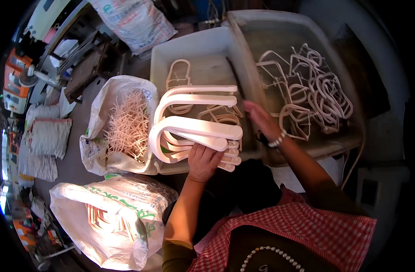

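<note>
My left hand point(203, 162) is closed around the lower ends of several pale pink U-shaped plastic pieces point(196, 127), stacked with their curved ends to the left. They are held above the near edge of a whitish plastic tub point(159, 59). My right hand point(263, 121) is just right of the bundle's free ends, apart from them, its fingers stretched out and nothing visible in them. In the tub below lie more thin looped plastic pieces point(179, 68), partly hidden by the bundle.
A second tub point(273, 18) on the right holds a tangle of pink plastic loops point(327, 93). Left of me stands a sack point(91, 122) of thin pink sticks point(128, 127). An open white bag point(66, 195) with curved pieces inside is nearer. A full sack point(135, 25) stands behind.
</note>
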`<state>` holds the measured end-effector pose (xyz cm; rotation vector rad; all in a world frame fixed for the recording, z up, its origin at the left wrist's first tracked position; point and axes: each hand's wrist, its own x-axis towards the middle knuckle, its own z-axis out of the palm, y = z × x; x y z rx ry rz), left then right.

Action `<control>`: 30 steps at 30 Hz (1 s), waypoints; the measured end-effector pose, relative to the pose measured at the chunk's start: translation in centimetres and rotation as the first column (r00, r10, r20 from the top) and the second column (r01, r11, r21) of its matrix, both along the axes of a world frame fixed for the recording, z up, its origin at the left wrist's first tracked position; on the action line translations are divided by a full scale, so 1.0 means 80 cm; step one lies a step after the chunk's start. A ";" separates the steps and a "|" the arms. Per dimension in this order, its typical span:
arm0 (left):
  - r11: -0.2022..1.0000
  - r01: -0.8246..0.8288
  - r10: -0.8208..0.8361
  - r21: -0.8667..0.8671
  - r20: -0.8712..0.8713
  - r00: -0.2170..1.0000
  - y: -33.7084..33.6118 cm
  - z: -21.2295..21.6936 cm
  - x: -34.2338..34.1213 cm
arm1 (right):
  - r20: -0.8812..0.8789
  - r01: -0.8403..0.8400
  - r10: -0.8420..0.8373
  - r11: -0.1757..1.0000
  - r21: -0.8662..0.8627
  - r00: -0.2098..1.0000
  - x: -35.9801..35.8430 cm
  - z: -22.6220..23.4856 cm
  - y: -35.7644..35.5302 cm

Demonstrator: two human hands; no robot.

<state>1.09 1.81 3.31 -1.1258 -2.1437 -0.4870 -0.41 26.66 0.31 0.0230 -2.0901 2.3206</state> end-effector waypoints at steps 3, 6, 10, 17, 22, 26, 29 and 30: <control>0.999 0.030 -0.030 -0.016 0.025 0.999 0.012 -0.007 0.006 | 0.117 -0.043 0.191 0.671 -0.740 0.975 -0.041 0.067 -0.045; 0.999 -0.010 0.012 -0.049 0.038 0.999 0.008 -0.012 0.001 | -0.109 -0.289 0.400 0.426 -0.857 0.910 -0.063 0.104 -0.070; 0.927 -0.206 -0.141 0.313 0.801 0.582 -0.004 -0.026 -0.006 | -0.235 -0.462 0.483 0.429 -0.776 0.843 -0.055 0.124 -0.104; 0.989 -0.139 0.138 -0.039 -0.031 0.990 -0.015 -0.018 -0.024 | -0.355 -0.588 0.497 0.460 -0.666 0.792 -0.043 0.125 -0.128; 0.974 -0.206 0.200 -0.091 -0.065 0.978 -0.026 -0.017 -0.021 | -0.332 -0.583 0.513 0.467 -0.665 0.791 -0.028 0.137 -0.139; 0.984 -0.173 0.169 0.035 0.084 0.982 -0.022 -0.010 -0.028 | -0.296 -0.565 0.523 0.488 -0.665 0.800 -0.028 0.133 -0.137; 0.946 -0.292 0.150 0.140 0.610 0.778 -0.028 -0.025 -0.022 | -0.190 -0.450 0.477 0.521 -0.725 0.858 -0.018 0.131 -0.135; 0.955 -0.291 0.212 0.051 0.569 0.795 -0.032 -0.031 -0.022 | -0.186 -0.420 0.444 0.517 -0.745 0.876 -0.017 0.126 -0.135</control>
